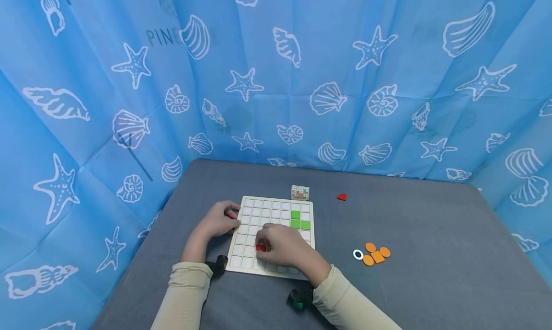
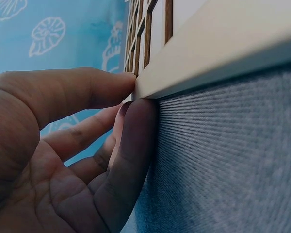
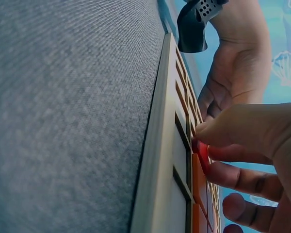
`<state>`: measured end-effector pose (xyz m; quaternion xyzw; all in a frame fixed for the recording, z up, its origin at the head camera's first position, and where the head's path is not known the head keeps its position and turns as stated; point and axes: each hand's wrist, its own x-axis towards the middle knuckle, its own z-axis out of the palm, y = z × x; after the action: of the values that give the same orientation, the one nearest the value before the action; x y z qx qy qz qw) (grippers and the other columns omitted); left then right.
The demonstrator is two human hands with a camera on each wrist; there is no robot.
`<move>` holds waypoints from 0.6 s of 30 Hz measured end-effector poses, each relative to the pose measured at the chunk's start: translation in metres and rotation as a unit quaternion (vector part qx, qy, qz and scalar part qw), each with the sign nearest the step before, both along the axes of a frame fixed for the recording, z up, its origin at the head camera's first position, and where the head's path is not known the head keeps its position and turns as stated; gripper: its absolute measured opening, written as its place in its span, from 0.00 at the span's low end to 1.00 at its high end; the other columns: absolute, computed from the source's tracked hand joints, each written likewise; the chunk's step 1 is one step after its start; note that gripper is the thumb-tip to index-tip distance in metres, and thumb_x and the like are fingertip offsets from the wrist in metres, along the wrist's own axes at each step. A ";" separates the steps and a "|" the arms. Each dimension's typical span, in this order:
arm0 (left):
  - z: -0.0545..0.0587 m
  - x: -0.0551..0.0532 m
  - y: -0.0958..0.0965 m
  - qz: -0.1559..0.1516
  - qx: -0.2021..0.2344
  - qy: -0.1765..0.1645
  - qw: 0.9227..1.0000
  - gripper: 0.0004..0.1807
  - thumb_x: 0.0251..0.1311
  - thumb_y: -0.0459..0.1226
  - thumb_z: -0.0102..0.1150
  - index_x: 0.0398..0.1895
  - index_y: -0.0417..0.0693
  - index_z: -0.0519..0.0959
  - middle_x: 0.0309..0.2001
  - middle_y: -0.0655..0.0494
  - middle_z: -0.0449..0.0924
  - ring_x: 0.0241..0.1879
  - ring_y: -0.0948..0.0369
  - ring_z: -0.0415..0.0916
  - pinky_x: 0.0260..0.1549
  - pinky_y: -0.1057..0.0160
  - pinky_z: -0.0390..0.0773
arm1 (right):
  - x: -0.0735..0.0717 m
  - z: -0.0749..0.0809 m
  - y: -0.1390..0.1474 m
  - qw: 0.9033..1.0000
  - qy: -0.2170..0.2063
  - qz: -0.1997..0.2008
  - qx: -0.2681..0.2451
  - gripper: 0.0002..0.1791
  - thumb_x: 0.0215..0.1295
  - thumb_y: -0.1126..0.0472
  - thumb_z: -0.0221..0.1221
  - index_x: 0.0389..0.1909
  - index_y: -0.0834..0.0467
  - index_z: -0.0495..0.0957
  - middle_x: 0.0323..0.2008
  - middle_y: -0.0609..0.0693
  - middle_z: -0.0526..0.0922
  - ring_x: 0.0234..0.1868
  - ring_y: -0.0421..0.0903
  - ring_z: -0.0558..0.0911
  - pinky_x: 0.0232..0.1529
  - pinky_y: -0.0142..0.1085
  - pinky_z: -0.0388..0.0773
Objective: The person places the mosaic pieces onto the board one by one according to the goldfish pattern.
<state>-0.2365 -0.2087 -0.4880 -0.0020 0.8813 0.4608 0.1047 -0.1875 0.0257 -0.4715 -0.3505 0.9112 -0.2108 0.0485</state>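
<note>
A pale wooden grid board with white square cells lies on the grey table. At its left edge my left hand pinches the rim, thumb on top and a finger low against the side in the left wrist view. My right hand reaches over the board's lower middle, pinching a small red piece between thumb and fingers right at a cell. Beside that piece, orange tiles sit in cells in the right wrist view, mostly covered by the hand in the head view. Several green tiles fill cells at the upper right.
A small patterned card stands behind the board. To the right lie a red wedge-shaped piece, several orange discs, an orange square and a white ring with a dark centre. A blue shell-print curtain hangs behind the table.
</note>
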 end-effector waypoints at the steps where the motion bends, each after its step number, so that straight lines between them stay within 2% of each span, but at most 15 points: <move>1: 0.000 0.000 0.000 0.000 -0.001 0.000 1.000 0.24 0.63 0.28 0.67 0.64 0.37 0.79 0.40 0.46 0.80 0.32 0.56 0.80 0.31 0.59 0.86 | 0.000 0.000 0.000 1.000 -0.004 0.002 -0.003 0.05 0.65 0.54 0.71 0.35 0.49 0.86 0.30 0.41 0.79 0.26 0.34 0.71 0.24 0.29 0.67; 18: 0.001 0.001 0.000 0.002 0.001 -0.003 1.000 0.24 0.64 0.28 0.66 0.64 0.38 0.79 0.40 0.46 0.79 0.33 0.56 0.79 0.31 0.58 0.86 | 0.000 0.001 0.001 1.000 -0.022 0.013 -0.004 0.04 0.65 0.55 0.71 0.37 0.49 0.87 0.33 0.41 0.81 0.28 0.32 0.73 0.27 0.28 0.71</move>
<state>-0.2353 -0.2084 -0.4870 -0.0053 0.8806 0.4617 0.1061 -0.1872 0.0271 -0.4705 -0.3580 0.9044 -0.2215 0.0700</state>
